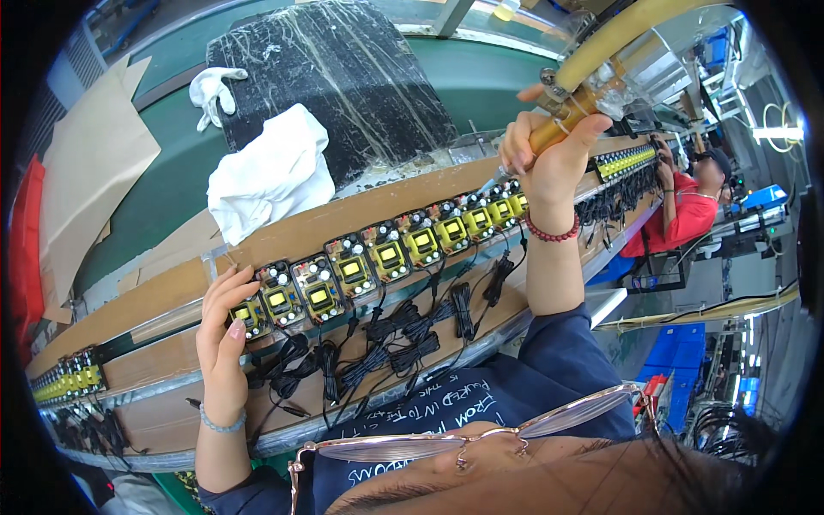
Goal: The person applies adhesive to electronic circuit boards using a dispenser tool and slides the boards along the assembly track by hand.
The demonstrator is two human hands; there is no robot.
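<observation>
A long row of small circuit boards [349,268] with yellow transformers crosses the view from lower left to upper right. My left hand [221,330] curls around the row's left end, its thumb at the near side and its fingers at the far side of the end circuit board [247,318]. Raised over the row's farther part, my right hand [549,163] is closed around an amber, tube-shaped dispensing gun [562,123]. Its pale bluish nozzle [491,184] points down at the boards. Whether the tip touches them, I cannot tell. Bundled black cables [403,330] hang from the boards' near side.
A white cloth [273,172] and a white glove [215,93] lie by a dark, scuffed board [326,77]. More circuit boards stand at far left [69,378] and far right [625,163]. A person in red [687,215] works at the far right. Cardboard [94,163] leans at left.
</observation>
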